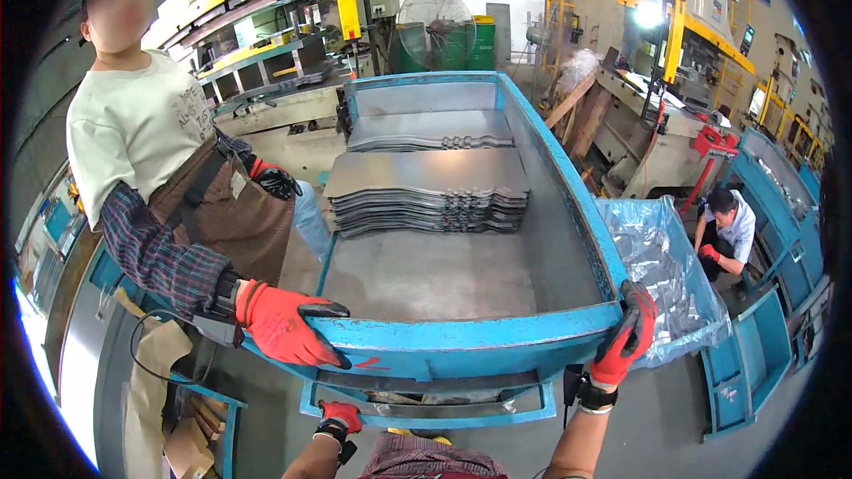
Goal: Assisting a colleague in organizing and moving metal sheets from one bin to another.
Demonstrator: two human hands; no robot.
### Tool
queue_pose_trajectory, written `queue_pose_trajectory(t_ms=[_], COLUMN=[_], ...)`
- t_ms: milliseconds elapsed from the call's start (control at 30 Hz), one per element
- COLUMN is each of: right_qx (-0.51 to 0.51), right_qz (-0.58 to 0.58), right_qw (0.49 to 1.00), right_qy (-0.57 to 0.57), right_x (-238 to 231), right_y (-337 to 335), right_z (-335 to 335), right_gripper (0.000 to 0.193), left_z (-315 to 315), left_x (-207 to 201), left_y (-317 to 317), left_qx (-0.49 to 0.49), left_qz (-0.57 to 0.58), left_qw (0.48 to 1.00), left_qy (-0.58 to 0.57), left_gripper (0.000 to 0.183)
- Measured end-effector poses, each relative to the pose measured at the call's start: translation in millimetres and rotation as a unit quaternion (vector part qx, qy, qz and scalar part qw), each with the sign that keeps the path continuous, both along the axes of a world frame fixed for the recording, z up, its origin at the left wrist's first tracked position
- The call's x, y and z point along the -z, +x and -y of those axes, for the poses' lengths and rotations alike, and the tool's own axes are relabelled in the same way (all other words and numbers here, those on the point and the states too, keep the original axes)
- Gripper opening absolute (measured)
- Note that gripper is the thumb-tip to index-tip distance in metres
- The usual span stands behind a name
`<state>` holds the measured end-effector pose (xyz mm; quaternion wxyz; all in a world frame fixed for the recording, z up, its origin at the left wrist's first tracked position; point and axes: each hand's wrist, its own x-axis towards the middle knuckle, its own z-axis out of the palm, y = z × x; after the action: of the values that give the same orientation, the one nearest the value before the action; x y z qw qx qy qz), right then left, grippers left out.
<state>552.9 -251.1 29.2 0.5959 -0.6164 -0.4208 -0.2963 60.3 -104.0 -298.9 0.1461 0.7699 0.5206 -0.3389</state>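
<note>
A large blue metal bin (461, 330) stands in front of me. Inside it, stamped sheet-metal parts (426, 173) lie in stacks with wavy edges. Wrapped over the bin's near right corner is my right hand (625, 333), in a red glove with dark fingers. My left hand (342, 417), also red-gloved, is low at the left end of a blue lower frame (479, 415) under the bin; its fingers are hidden. A co-worker's red-gloved hand (288, 324) rests on the bin's near left corner.
The co-worker (151, 124) stands at the bin's left side. To the right, a plastic-lined container (670, 302) holds metal pieces, and another person (729, 226) crouches beyond it. Blue bins (750, 364) stand farther right. Presses (257, 27) and a fan (435, 27) are behind.
</note>
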Motion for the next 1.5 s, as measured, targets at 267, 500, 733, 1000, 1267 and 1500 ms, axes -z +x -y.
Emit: queue_pose_trajectory(t_ms=[267, 500, 733, 1000, 1267, 1500], right_qx=[0.003, 0.0, 0.009, -0.009, -0.019, 0.008], right_qz=[-0.012, 0.003, -0.011, -0.027, -0.014, -0.016], right_qw=[1.0, 1.0, 1.0, 1.0, 1.0, 1.0], right_qy=[0.014, 0.016, -0.018, -0.005, 0.018, 0.003], right_x=[0, -2, 5, 5, 1, -4], right_y=[-2, 0, -1, -1, -3, -6], right_z=[-2, 0, 1, 2, -2, -1], right_gripper=[0.032, 0.033, 0.036, 0.035, 0.033, 0.033], left_z=[-1, -2, 7, 3, -1, -1], left_x=[-4, 1, 9, -6, 11, 15], left_y=[2, 2, -4, 6, -1, -2], left_qx=[-0.005, 0.01, -0.004, 0.002, 0.0, 0.008], left_qz=[-0.026, -0.029, -0.021, -0.029, -0.057, -0.031], left_qw=[0.999, 1.0, 1.0, 1.0, 0.998, 0.999], left_qy=[-0.031, -0.005, 0.003, 0.001, -0.017, 0.004], left_gripper=[0.052, 0.056, 0.048, 0.047, 0.062, 0.056])
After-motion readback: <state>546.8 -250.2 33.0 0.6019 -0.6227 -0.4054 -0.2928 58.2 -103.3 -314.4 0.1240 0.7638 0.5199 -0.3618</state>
